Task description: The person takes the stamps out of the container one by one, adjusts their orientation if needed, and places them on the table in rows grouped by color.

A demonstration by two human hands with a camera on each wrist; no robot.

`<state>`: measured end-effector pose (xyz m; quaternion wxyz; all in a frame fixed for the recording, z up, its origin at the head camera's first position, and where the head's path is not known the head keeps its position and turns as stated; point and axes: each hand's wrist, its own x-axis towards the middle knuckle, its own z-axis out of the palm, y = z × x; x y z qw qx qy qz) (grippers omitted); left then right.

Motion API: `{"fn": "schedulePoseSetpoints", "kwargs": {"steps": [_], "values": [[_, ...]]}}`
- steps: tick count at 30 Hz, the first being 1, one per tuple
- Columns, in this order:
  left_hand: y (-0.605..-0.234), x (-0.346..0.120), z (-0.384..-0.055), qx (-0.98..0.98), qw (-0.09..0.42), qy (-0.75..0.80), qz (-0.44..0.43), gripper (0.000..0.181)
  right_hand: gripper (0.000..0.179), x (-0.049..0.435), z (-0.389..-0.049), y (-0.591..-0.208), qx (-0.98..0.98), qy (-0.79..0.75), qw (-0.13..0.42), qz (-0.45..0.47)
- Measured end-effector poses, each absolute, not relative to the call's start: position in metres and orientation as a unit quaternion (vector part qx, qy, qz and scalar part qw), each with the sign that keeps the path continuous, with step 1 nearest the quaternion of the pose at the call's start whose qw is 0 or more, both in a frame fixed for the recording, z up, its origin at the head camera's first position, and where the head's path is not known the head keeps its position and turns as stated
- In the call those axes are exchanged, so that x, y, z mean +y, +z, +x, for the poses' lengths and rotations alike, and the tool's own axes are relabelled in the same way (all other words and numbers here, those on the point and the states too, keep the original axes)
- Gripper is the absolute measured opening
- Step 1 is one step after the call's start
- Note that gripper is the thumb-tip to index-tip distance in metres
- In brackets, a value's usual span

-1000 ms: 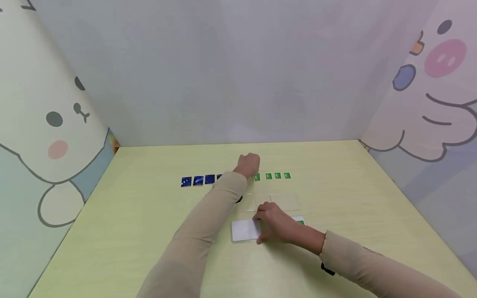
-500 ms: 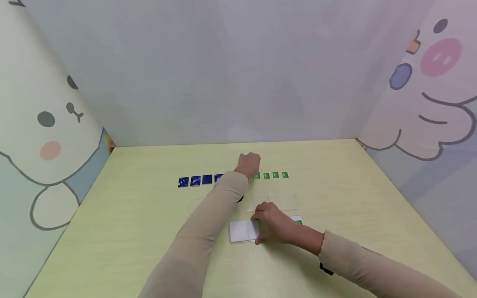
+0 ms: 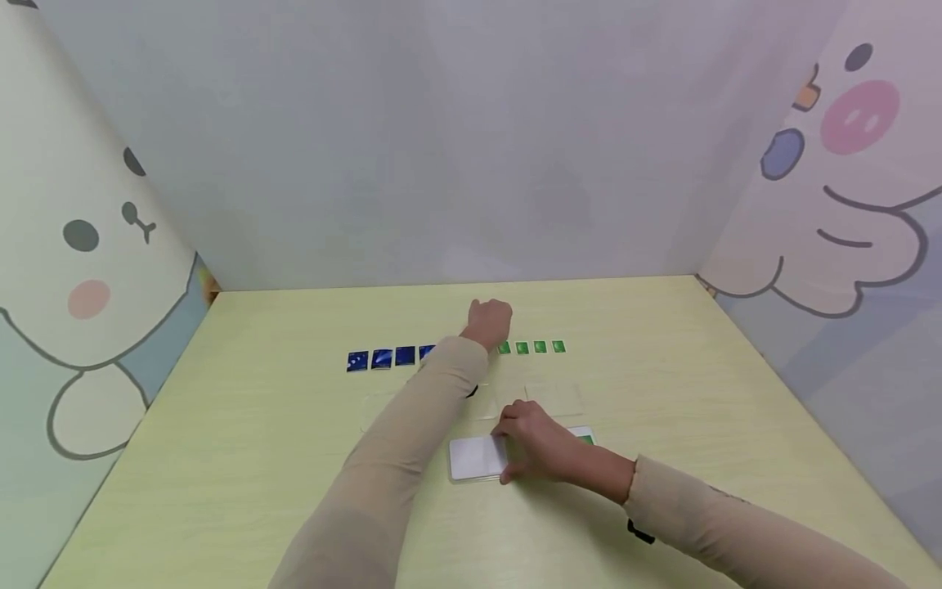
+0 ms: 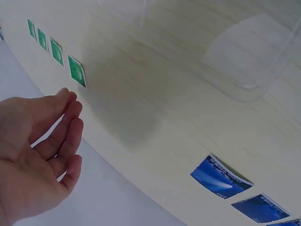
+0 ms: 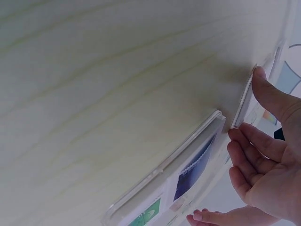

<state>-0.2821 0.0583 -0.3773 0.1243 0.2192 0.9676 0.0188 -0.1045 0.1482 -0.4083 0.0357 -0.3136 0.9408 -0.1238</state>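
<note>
Head view. The table (image 3: 633,319) meets the wall (image 3: 441,164) along its far edge. Parallel to that edge lie blue stamps (image 3: 405,356), toward the left edge, and green stamps (image 3: 522,348), toward the right; wide strips of table separate the row's ends from both side edges. The left hand (image 3: 489,325) reaches over the row between the groups. Clear cases (image 3: 565,399) lie nearer the front. Nearer still, the right hand (image 3: 536,442) grips a white-panelled holder (image 3: 475,458), just beside a second holder (image 3: 585,434).

Left wrist view. The left hand is released, its fingers loosely bent, thumb and index tips together near the closest green stamp. The blue stamps bear printed lettering, too blurred to read.

Right wrist view. Thumb and fingers clasp opposite edges of the white-panelled holder. The second holder shows one blue and one green stamp.
</note>
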Motion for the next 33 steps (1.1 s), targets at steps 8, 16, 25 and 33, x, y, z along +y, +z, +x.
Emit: {"fn": "schedulePoseSetpoints", "kwargs": {"steps": [8, 16, 25, 33], "values": [[-0.376, 0.048, -0.287, 0.967, 0.116, 0.01, 0.225, 0.023, 0.054, 0.147, -0.106, -0.409, 0.94, -0.118, 0.031, -0.319], [-0.368, 0.045, -0.289, 0.965, 0.117, -0.004, 0.235, 0.017, 0.054, 0.146, -0.113, -0.409, 0.944, -0.117, 0.047, -0.306], [-0.354, 0.049, -0.283, 0.963, 0.119, -0.013, 0.243, 0.012, 0.054, 0.145, -0.118, -0.406, 0.949, -0.096, 0.052, -0.296], [-0.354, 0.05, -0.275, 0.959, 0.107, -0.015, 0.26, 0.038, 0.054, 0.15, -0.12, -0.407, 0.949, -0.099, 0.032, -0.298]]}}
